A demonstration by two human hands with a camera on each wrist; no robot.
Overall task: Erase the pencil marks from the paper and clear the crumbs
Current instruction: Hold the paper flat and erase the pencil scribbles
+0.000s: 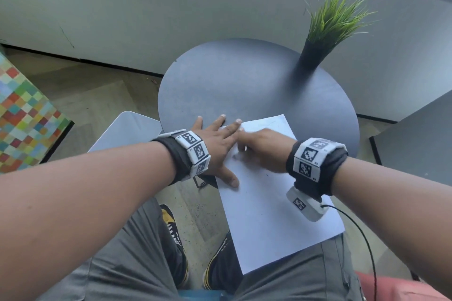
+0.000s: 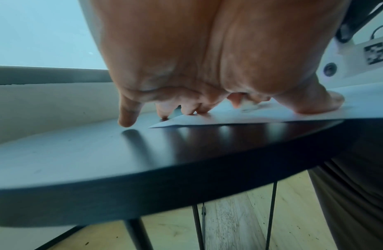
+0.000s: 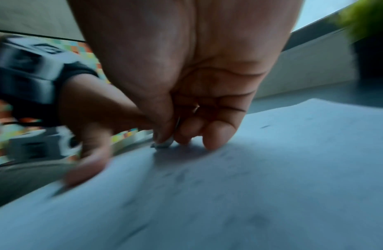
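A white sheet of paper [image 1: 269,215] lies on the round dark table [image 1: 244,85], and its near end hangs over the edge above my lap. Faint pencil lines [image 1: 271,124] show at its far end. My left hand [image 1: 217,139] lies flat with the fingers spread, pressing the sheet's left edge [image 2: 186,121] and the table top. My right hand [image 1: 259,146] is curled beside it. Its thumb and fingers pinch a small grey-white eraser [image 3: 163,144], whose tip touches the paper [image 3: 272,177]. Small dark specks lie scattered over the sheet. The right wrist view is blurred by motion.
A dark pot with green grass [image 1: 327,27] stands at the table's far right. A white seat [image 1: 127,129] sits to the left of the table, and a chequered cushion [image 1: 22,115] lies further left. A grey block [image 1: 415,144] stands to the right, and a wall runs behind.
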